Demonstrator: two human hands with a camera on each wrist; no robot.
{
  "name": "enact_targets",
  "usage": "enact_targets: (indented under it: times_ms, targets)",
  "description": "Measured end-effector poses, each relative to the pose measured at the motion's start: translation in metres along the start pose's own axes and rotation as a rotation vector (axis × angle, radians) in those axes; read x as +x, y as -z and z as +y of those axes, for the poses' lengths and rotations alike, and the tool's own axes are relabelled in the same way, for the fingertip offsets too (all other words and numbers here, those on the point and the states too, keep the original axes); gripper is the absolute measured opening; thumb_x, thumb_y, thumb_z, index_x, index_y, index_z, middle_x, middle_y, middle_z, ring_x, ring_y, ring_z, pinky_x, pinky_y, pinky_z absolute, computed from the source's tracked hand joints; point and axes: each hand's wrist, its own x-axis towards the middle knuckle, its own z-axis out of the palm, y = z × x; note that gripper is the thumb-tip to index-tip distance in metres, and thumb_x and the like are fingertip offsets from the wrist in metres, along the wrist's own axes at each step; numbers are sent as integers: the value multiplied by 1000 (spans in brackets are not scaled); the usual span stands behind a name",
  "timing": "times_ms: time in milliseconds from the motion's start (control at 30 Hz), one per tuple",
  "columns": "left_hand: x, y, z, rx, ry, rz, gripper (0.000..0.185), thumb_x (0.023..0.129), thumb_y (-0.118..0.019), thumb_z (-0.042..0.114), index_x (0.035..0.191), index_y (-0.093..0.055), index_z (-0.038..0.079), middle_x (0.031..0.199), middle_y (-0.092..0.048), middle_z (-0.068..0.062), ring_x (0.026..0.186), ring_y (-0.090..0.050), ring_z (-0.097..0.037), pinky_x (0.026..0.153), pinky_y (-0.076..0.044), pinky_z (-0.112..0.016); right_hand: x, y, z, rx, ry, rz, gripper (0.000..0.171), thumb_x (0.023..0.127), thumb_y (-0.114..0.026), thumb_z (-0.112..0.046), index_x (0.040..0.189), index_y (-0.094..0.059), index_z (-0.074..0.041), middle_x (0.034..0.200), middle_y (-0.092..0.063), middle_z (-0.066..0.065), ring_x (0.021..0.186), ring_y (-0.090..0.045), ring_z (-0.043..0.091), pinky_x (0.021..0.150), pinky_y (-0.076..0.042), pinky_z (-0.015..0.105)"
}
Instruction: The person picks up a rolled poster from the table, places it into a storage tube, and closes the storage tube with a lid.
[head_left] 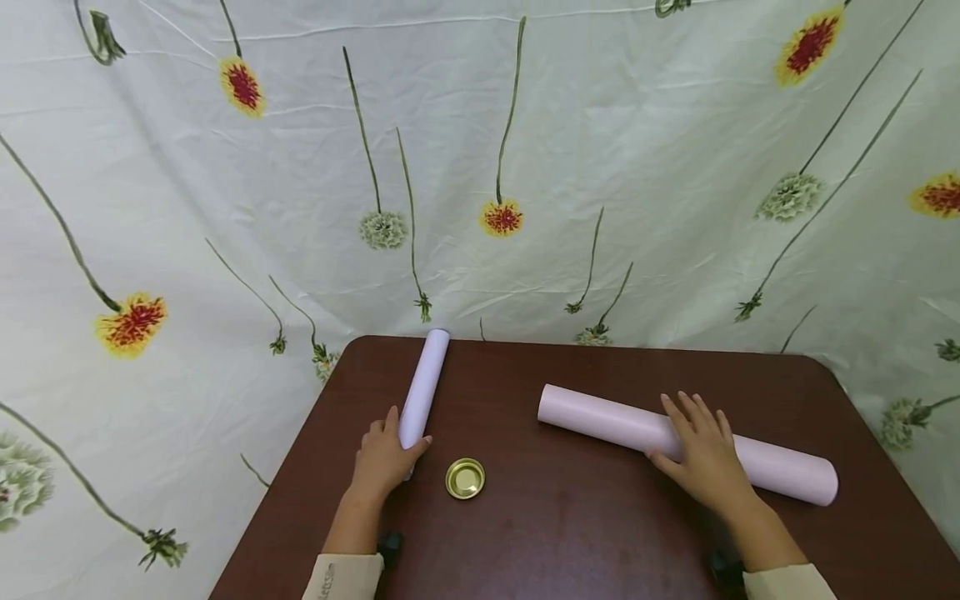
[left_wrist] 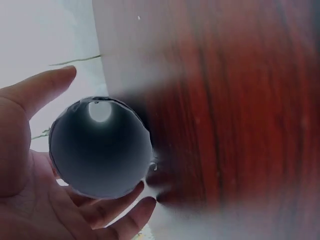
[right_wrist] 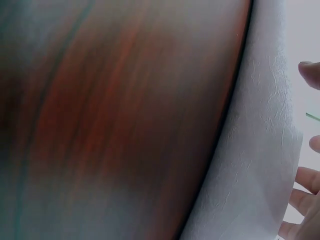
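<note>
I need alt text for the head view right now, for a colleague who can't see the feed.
On a dark brown table, a person's left hand holds the near end of a short pale paper roll, while the right hand rests flat on a longer pale roll. A small gold lid lies between them; a flowered sheet hangs behind.

Left hand (head_left: 382, 458) hides the short roll's (head_left: 422, 390) near end; table (right_wrist: 110, 120) blurred in wrist views.

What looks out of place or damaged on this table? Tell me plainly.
Nothing looks damaged or spilled. The two paper rolls lie at different angles: the left hand grips the short roll, the right hand rests on the long roll. A small gold lid sits alone between the hands.
</note>
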Motion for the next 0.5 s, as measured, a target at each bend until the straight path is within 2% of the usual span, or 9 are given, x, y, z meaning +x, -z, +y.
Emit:
enact_targets:
  times_ms: [300, 500]
  targets:
    - [2, 0, 4, -28, -3, -6, 84, 90, -72, 35, 151, -33, -9, 132, -48, -39, 121, -48, -55, 97, -45, -64, 7, -4, -4, -41, 55, 9, 85, 82, -83, -37, 150, -44, -4, 149, -46, 27, 138, -39, 50, 110, -28, 68]
    - [0, 0, 3, -41, 6, -22, 79, 91, -72, 27, 151, -34, -6, 129, -49, -38, 119, -51, -53, 95, -46, -64, 7, -7, -4, -52, 21, -40, 85, 83, -82, -40, 151, -43, -6, 149, -45, 28, 136, -41, 48, 108, -31, 69]
